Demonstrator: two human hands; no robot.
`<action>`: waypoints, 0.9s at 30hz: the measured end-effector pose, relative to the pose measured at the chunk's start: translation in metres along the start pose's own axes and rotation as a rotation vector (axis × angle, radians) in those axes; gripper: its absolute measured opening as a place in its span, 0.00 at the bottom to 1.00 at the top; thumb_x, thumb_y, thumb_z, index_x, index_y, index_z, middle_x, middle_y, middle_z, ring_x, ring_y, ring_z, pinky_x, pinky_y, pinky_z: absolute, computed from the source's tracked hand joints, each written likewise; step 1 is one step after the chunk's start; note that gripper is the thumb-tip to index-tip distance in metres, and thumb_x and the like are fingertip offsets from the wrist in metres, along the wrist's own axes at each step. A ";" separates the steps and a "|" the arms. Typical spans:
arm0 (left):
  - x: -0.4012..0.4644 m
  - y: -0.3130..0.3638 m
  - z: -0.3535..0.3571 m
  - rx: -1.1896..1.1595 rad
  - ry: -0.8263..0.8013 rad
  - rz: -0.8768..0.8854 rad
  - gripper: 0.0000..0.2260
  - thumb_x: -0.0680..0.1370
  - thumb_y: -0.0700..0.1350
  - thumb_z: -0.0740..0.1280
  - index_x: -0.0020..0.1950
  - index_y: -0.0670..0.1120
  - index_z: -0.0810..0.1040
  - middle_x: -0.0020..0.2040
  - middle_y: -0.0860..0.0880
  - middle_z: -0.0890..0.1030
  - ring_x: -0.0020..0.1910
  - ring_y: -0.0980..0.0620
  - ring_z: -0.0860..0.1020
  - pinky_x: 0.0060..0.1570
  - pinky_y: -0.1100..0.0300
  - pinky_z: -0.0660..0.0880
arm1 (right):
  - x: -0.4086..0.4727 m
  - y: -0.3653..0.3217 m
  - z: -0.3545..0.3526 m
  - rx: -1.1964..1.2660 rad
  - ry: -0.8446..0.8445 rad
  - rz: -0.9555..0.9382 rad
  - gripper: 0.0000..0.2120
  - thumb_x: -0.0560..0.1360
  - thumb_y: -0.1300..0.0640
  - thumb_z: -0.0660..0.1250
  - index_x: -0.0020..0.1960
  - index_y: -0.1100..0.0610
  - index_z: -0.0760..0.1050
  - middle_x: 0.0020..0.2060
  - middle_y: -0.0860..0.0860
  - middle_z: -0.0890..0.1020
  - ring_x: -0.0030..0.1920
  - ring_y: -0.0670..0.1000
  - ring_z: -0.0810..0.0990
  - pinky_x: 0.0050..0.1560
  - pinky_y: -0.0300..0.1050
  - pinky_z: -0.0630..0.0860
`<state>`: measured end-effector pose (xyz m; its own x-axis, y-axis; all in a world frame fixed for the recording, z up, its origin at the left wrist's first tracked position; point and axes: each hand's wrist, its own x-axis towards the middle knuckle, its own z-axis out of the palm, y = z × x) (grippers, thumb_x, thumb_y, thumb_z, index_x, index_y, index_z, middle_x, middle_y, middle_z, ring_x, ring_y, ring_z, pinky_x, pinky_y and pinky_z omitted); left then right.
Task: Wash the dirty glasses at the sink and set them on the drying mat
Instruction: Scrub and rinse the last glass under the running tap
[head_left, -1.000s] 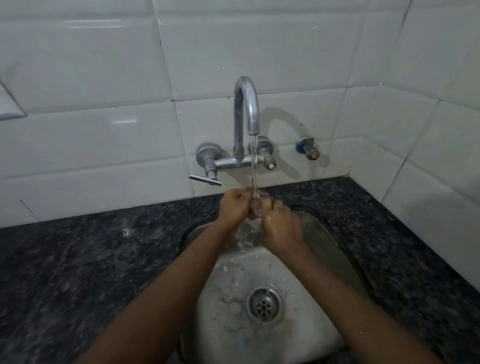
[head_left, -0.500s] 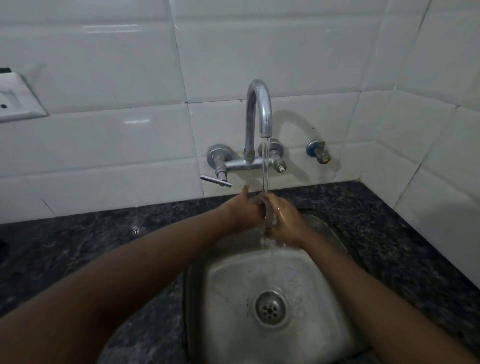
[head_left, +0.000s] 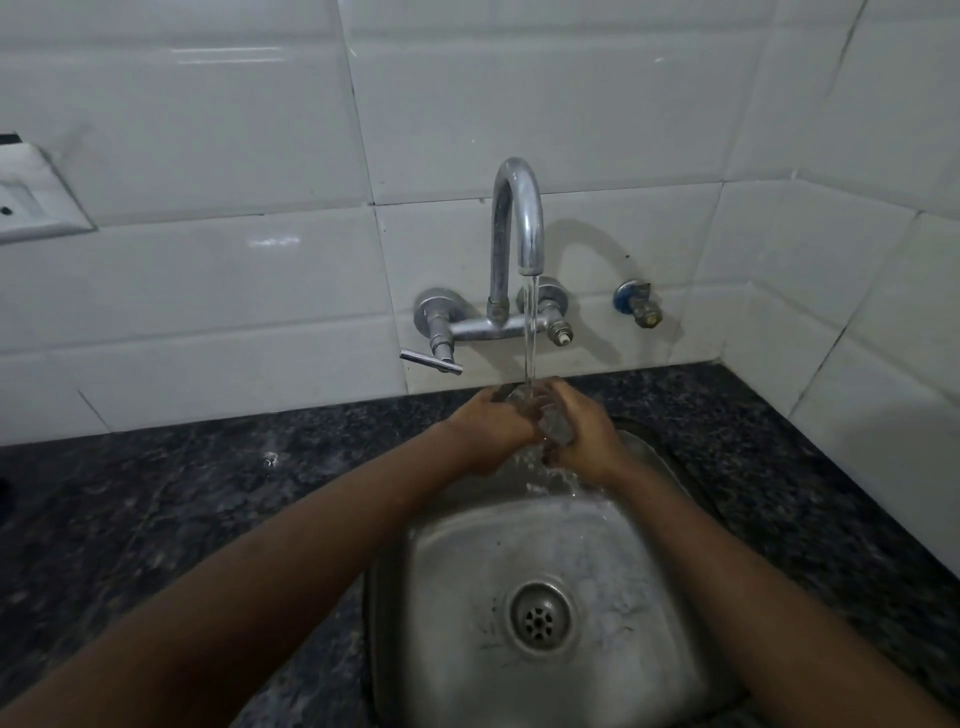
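While under the tap (head_left: 519, 218) stream, glass (head_left: 540, 413) tilted, mouth up-left, both hands clamped around it.

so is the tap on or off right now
On: a stream of water runs from the tap spout onto the glass held between both hands.

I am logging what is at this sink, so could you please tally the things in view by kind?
Glass, held under the running water by the left hand and right hand: 1
Tap: 1
Sink: 1
Drain: 1
Wall valve: 1
Wall socket: 1
Total: 6
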<state>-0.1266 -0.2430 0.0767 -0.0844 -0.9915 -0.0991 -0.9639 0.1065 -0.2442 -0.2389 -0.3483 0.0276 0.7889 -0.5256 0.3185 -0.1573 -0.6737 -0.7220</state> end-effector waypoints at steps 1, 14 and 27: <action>-0.007 -0.003 -0.002 -0.230 0.054 0.006 0.20 0.74 0.33 0.62 0.66 0.44 0.73 0.68 0.43 0.73 0.67 0.45 0.70 0.67 0.49 0.66 | -0.001 0.000 -0.003 0.039 0.002 0.037 0.34 0.58 0.68 0.78 0.61 0.58 0.71 0.52 0.49 0.79 0.52 0.50 0.79 0.45 0.28 0.73; -0.030 0.033 0.069 -1.977 0.188 -0.927 0.15 0.80 0.50 0.58 0.61 0.42 0.75 0.60 0.39 0.77 0.57 0.39 0.76 0.54 0.43 0.75 | -0.020 -0.009 0.011 0.571 -0.004 0.282 0.31 0.53 0.70 0.80 0.52 0.55 0.74 0.49 0.54 0.81 0.51 0.54 0.81 0.51 0.49 0.80; -0.046 0.021 0.030 -1.600 0.378 -0.889 0.25 0.77 0.60 0.60 0.61 0.41 0.68 0.58 0.38 0.77 0.43 0.43 0.80 0.31 0.54 0.80 | -0.035 0.000 0.063 1.545 0.294 0.911 0.21 0.81 0.55 0.50 0.45 0.62 0.79 0.43 0.61 0.81 0.40 0.58 0.82 0.39 0.48 0.79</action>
<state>-0.1359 -0.1933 0.0473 0.6833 -0.6961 -0.2203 -0.0260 -0.3248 0.9454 -0.2292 -0.2978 -0.0221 0.6346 -0.5931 -0.4955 0.3346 0.7888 -0.5156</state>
